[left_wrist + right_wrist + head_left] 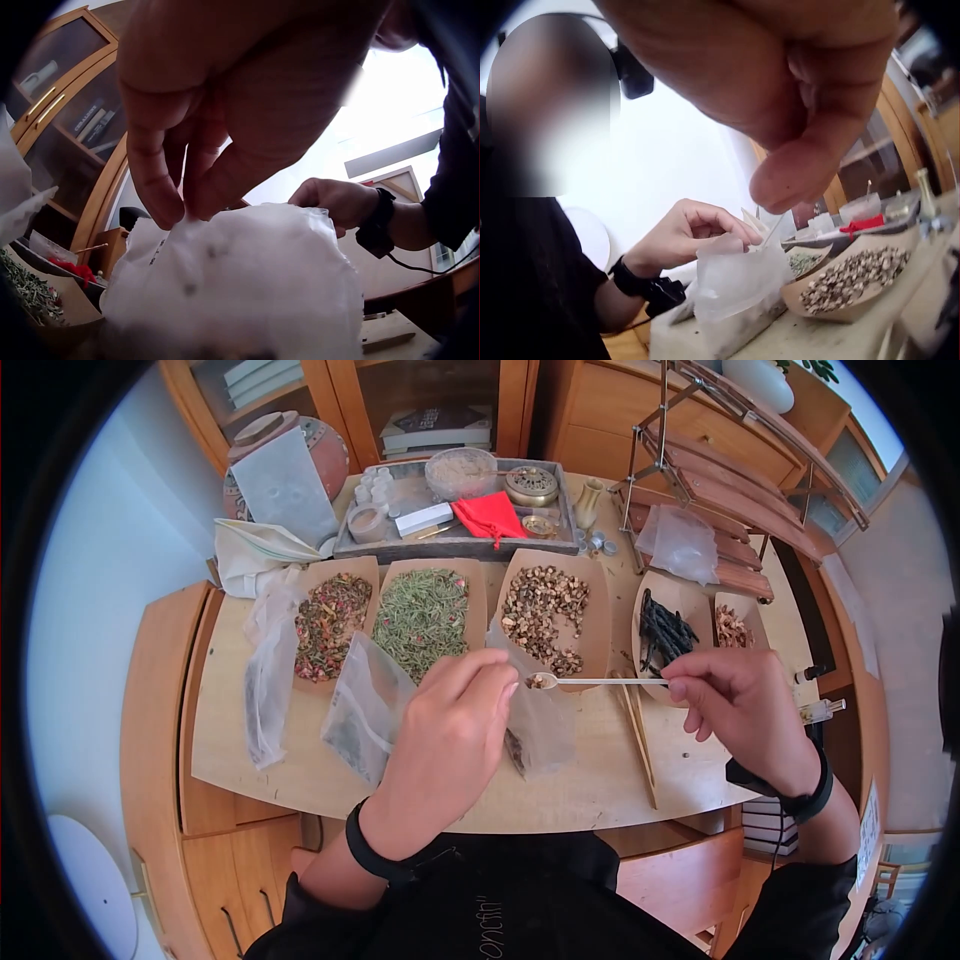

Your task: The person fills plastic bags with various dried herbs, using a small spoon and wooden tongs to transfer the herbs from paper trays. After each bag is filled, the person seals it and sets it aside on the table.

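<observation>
Between finger and thumb, my left hand [455, 725] pinches the top edge of a translucent bag [548, 732], which hangs over the front of the table with some dark pieces low inside. My right hand [735, 695] holds the handle end of a thin, pale spoon [610, 681] level. A few small brown bits lie in the spoon's bowl, right at the bag's mouth. In the left wrist view the bag [247, 277] looks frosted, with dark specks. Behind the bag stands a paper tray [597, 590] of chopped, dried brown pieces.
Other paper trays hold a reddish herb mix [325, 625], green dried leaves [425, 615], black strips [665, 630] and reddish bits [733, 628]. Wooden tongs [637, 745] lie near my right hand. Another filled bag [365, 705] sits left. A grey tray [345, 545] stands behind, a folding rack [740, 480] back right.
</observation>
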`<state>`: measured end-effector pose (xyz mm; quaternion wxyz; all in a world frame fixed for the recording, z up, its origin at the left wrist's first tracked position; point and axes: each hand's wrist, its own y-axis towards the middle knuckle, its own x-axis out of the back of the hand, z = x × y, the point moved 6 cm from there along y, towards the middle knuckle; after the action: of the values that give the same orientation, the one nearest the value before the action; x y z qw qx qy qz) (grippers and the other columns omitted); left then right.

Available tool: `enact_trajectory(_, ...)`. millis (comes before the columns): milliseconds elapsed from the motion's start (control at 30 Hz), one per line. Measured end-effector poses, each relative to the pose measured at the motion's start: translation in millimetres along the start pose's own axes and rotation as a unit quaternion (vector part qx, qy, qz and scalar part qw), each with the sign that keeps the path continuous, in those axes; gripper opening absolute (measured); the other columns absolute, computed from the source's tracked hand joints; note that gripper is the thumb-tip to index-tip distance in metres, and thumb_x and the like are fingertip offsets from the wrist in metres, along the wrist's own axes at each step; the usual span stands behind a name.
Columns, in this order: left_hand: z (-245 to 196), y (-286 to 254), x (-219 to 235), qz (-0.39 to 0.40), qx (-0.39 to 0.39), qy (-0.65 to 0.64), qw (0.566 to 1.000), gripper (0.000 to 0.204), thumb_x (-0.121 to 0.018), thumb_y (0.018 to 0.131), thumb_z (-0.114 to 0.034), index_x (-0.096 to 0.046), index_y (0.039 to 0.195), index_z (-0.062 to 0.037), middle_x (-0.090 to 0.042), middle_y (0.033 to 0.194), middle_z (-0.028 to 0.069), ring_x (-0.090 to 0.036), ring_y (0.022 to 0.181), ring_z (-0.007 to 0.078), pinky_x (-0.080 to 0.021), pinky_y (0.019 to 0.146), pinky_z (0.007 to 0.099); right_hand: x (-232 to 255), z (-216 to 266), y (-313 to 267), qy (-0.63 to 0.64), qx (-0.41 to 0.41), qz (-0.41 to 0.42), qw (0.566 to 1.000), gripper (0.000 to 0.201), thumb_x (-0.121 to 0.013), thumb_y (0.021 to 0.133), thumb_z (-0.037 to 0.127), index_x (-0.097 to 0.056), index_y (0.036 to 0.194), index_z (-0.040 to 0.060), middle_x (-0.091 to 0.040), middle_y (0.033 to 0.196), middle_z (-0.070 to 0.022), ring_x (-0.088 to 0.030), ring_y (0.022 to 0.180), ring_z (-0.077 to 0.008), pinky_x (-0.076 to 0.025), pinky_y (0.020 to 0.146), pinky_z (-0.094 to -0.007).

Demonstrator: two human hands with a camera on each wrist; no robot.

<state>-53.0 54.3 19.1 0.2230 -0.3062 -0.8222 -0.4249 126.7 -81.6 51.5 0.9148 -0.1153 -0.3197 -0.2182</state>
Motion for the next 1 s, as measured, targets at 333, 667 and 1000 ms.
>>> enact_trajectory(333,0,-1,0,0.006,0.001,0.000,1.000,0.009,-0.066,0.079,0.003,-0.065,0.088,0.0026,-0.066,0.095,0.0148,-0.065,0.083,0.0303,-0.052,0.072,0.0348,11,-12,19,-0.121,0.091,-0.111,0.982,0.010,-0.061,0.084,0.003,-0.065,0.083,-0.0060,-0.062,0.060,-0.0119,-0.063,0.051,-0.0178,-0.047,0.048,-0.0271)
enact_trajectory(667,2,-4,1,0.007,0.017,0.015,1.000,0.012,-0.067,0.078,0.004,-0.065,0.089,0.0013,-0.067,0.097,0.0125,-0.065,0.082,0.0282,-0.052,0.069,0.0336,-34,-78,69,0.091,-0.085,0.023,0.992,0.012,-0.058,0.088,0.002,-0.066,0.086,-0.0077,-0.063,0.069,-0.0061,-0.060,0.055,-0.0094,-0.049,0.047,-0.0243)
enact_trajectory(1000,3,-5,2,0.014,0.025,0.015,0.999,0.012,-0.067,0.078,0.004,-0.065,0.090,0.0017,-0.067,0.097,0.0126,-0.065,0.082,0.0274,-0.052,0.069,0.0329,-42,-104,83,0.190,-0.119,0.087,0.971,0.016,-0.058,0.093,0.006,-0.063,0.099,-0.0075,-0.065,0.077,-0.0071,-0.061,0.056,-0.0079,-0.051,0.047,-0.0195)
